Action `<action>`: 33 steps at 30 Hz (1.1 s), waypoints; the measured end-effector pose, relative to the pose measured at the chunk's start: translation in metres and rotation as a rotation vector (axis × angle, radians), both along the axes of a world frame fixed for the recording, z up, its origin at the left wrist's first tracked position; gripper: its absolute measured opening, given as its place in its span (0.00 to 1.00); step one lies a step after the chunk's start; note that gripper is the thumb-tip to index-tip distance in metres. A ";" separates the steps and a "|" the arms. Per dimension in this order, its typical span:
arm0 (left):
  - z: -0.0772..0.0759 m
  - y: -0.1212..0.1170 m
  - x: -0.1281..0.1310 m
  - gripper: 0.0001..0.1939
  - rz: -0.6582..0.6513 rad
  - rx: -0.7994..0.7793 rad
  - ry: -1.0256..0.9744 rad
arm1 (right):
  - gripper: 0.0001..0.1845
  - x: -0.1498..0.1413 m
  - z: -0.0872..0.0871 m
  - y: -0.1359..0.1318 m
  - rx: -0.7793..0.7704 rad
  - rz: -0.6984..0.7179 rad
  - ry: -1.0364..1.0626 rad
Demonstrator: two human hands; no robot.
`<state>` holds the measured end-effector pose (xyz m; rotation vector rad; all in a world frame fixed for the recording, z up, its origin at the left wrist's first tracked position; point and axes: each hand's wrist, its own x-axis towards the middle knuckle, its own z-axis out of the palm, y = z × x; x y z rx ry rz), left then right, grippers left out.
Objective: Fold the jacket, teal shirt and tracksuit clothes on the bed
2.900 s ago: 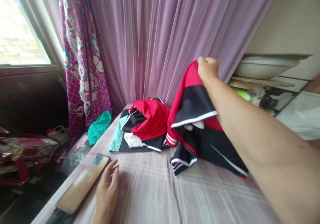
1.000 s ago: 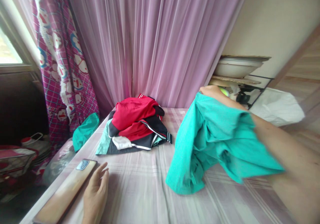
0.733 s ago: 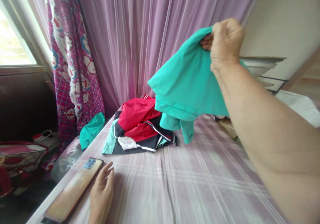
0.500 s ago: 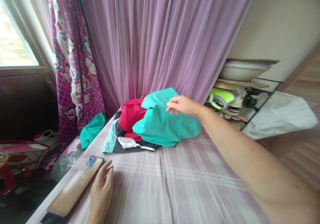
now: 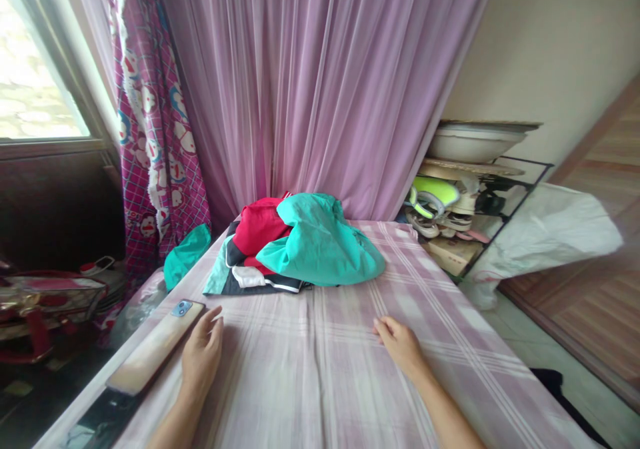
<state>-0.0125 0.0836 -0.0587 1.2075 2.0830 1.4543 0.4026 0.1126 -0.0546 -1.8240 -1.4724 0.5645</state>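
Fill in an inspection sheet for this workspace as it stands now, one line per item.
Surface: plaid cloth, creased down the middle.
Job's things: teal garment heaped partly over a red and black garment; white piece at the pile's near side.
Clutter: phone, back up, overlapping a dark glossy object near the left edge.
Grippers: bare hands, nothing in either grip; left hand beside the phone, right hand with fingers loosely curled.
Cables: nothing seen.
Surroundings: purple curtain behind, patterned curtain at left, basin and white sack at right.
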 end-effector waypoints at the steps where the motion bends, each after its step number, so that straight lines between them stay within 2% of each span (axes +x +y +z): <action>1: 0.000 0.000 0.000 0.30 -0.008 -0.011 0.024 | 0.24 0.005 -0.003 -0.008 0.003 0.018 0.030; 3: 0.000 0.001 0.001 0.28 -0.021 -0.024 0.068 | 0.24 0.014 -0.007 -0.022 0.020 0.065 0.084; 6: 0.002 0.002 0.004 0.24 -0.032 -0.036 0.127 | 0.23 0.020 -0.010 -0.036 0.061 0.048 0.102; 11: 0.009 0.002 0.012 0.20 -0.051 -0.103 0.299 | 0.21 0.021 -0.014 -0.042 0.073 0.085 0.079; 15: 0.016 -0.002 0.027 0.19 -0.239 -0.198 0.627 | 0.19 0.020 -0.014 -0.044 0.082 0.065 0.020; 17: 0.017 -0.008 0.036 0.20 -0.304 -0.228 0.726 | 0.19 0.020 -0.013 -0.049 0.084 0.046 0.000; 24: 0.011 -0.040 0.048 0.20 -0.287 -0.266 0.773 | 0.20 0.024 -0.012 -0.071 0.081 0.055 -0.007; 30: 0.010 -0.060 0.041 0.17 -0.406 -0.133 0.805 | 0.21 0.024 -0.018 -0.077 0.117 -0.022 -0.036; 33: 0.008 -0.064 0.038 0.16 -0.408 -0.094 0.754 | 0.22 0.023 -0.018 -0.077 0.113 -0.034 -0.110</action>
